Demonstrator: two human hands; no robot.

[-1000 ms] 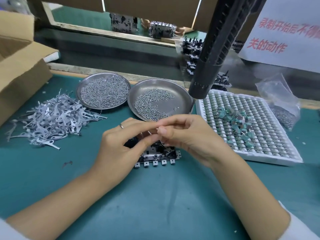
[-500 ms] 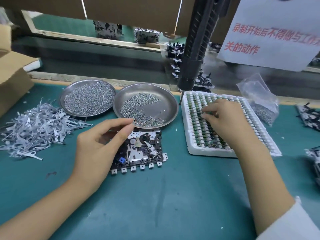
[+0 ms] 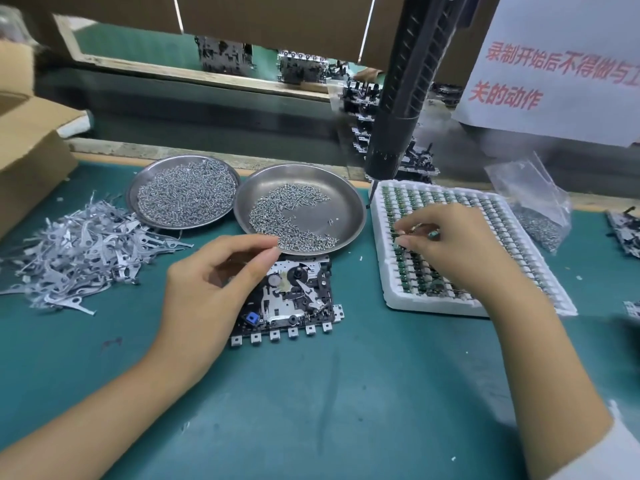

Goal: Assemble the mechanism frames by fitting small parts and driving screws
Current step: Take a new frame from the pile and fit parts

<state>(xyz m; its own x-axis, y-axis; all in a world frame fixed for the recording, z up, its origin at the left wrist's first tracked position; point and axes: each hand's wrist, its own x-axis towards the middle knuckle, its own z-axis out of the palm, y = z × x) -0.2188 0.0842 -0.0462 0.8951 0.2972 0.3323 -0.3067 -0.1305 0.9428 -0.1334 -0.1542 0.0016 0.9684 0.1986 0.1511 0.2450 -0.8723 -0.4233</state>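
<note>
Head view: my right hand (image 3: pixel 446 244) pinches a small green part (image 3: pixel 432 234) over the foam tray (image 3: pixel 485 308); my left hand (image 3: pixel 214 282), thumb and forefinger together, what they hold hidden, hovers at the mechanism frame (image 3: pixel 294 299). A loose pinch could drop the part among its neighbours.

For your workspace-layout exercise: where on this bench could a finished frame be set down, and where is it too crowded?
Free: the green mat in front of the mechanism frame, between both forearms; also a strip below the metal lever pile. Crowded: the back row, where two screw dishes and the foam tray sit close together.
</note>
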